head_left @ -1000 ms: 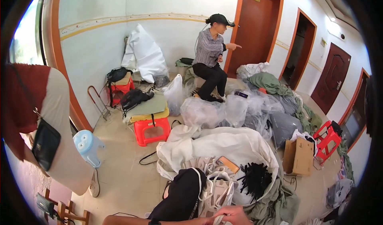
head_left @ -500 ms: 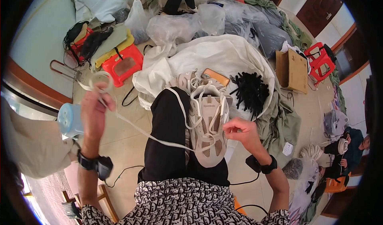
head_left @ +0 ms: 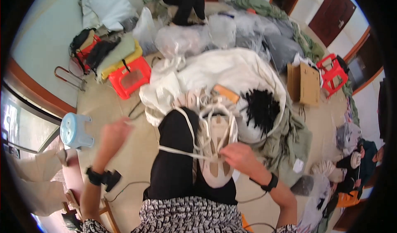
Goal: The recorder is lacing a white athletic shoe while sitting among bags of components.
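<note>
A beige and white sneaker (head_left: 214,176) rests across my dark trousers, toe toward me. Its pale flat shoelace (head_left: 180,151) runs from the front eyelets over my left thigh and hangs past it. At the right of the tongue, the fingers of my right hand (head_left: 240,156) are closed on the lace near the lower eyelets. Out to the left, away from the shoe, my left hand (head_left: 116,137) is smeared by motion, so its fingers and anything in them cannot be made out. A second beige shoe (head_left: 188,101) lies just beyond my knees, partly hidden.
Beyond my knees spreads a white cloth sack (head_left: 223,63) with a bundle of black laces (head_left: 261,111) and an orange phone-like case (head_left: 226,93). Red stools (head_left: 131,79), a blue stool (head_left: 75,129) and a cardboard box (head_left: 304,84) stand around. Another person (head_left: 366,160) sits at far right.
My left hand has come down and toward me from its raised spot, and the loop of lace there no longer shows. My right hand has moved left onto the laces.
</note>
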A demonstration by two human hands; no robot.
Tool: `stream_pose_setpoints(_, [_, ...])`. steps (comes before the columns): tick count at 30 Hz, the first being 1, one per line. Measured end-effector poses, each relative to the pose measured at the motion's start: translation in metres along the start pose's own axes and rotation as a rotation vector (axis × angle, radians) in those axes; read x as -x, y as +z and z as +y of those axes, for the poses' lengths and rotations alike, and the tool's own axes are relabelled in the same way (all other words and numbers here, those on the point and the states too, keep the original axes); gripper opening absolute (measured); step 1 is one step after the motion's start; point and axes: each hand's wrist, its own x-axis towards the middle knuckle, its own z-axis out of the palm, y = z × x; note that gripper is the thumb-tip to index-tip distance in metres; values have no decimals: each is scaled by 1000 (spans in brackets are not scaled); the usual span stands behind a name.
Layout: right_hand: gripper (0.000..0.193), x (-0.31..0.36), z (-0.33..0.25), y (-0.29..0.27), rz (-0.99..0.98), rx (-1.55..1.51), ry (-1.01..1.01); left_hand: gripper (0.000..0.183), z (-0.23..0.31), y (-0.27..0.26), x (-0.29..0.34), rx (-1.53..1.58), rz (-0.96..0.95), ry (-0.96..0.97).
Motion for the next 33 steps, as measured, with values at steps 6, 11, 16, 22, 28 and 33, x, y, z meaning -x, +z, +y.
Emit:
stream_pose_setpoints(6, [16,7,-4,1,-59,71,33,29,94,88,15,197,-46,748])
stream_pose_setpoints(11, [18,10,-6,0,-63,74,25,32,117,126,24,50,10,947])
stream_pose_setpoints(16, [18,13,3,6,-32,-25,78,24,109,136,25,21,-47,949])
stream_pose_setpoints(22, [16,11,8,7,-22,-124,155,12,110,124,20,274,-356,736])
stream_pose_setpoints(28, [17,15,7,3,-100,-182,240,22,113,72,1,830,-731,260])
stream_pose_setpoints(33, [12,-8,15,0,-24,-191,75,24,97,73,-19,1010,-639,202])
